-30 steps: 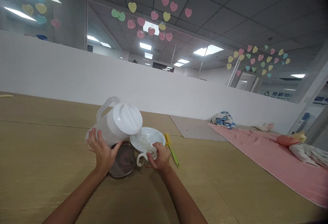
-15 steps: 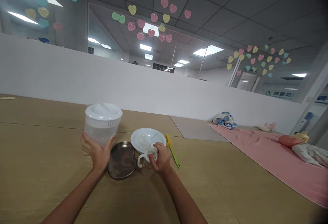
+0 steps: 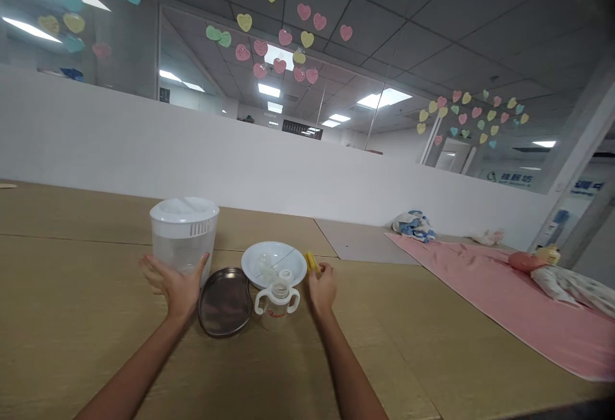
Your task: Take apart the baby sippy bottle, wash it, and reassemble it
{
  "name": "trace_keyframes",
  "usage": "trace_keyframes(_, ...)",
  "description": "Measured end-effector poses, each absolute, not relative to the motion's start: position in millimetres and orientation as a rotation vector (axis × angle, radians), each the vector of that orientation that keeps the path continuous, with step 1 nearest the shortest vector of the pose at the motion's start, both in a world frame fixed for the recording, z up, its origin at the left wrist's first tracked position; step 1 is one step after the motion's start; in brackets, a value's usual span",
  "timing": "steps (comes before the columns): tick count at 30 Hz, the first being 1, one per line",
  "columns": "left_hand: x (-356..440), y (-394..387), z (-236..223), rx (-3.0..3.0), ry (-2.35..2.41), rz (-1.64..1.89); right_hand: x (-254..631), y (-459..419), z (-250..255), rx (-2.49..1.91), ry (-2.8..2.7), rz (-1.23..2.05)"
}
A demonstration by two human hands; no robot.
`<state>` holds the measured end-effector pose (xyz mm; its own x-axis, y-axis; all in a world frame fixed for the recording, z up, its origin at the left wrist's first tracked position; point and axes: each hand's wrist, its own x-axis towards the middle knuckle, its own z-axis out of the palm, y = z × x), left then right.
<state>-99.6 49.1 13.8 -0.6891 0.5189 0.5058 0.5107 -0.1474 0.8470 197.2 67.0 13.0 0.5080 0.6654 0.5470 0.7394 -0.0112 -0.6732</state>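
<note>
The left hand (image 3: 175, 290) is open with its fingers spread, and its thumb touches a see-through plastic jug with a round white lid (image 3: 184, 234). The jug stands on the tan wooden table (image 3: 81, 337). The right hand (image 3: 321, 290) is curled up right by a yellow plastic brush handle (image 3: 312, 261), and I cannot tell if it pinches it. A clear baby bottle with two white handles (image 3: 277, 305) stands between the hands, near a round white plate (image 3: 273, 265) and a dark metal tray (image 3: 225, 302)

One head-worn view — facing forward and down, close above the left hand (image 3: 175, 289) and right hand (image 3: 321, 290).
</note>
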Motion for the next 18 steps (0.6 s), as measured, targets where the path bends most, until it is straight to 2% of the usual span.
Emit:
trace_keyframes(2,-95,42,25,1.262,2.032,2.198,201,67,6,-1.942,-1.302,-0.105)
trace_keyframes(5,-81,40,43,1.732,1.800,2.337,202,67,-2,-2.138,-1.435,-0.115)
trace_keyframes(7,-65,48,53,2.212,1.557,1.989,203,67,-4,-2.186,-1.484,-0.113)
trace_keyframes(10,-35,66,61,2.592,1.457,1.078,205,67,-5,-2.187,-1.465,-0.101)
trace_keyframes(13,-12,83,58,2.612,1.488,0.817,207,66,-4,-2.167,-1.377,-0.056)
trace_keyframes(18,-1,95,50,2.547,1.613,0.604,206,68,-5,-2.112,-1.328,-0.042)
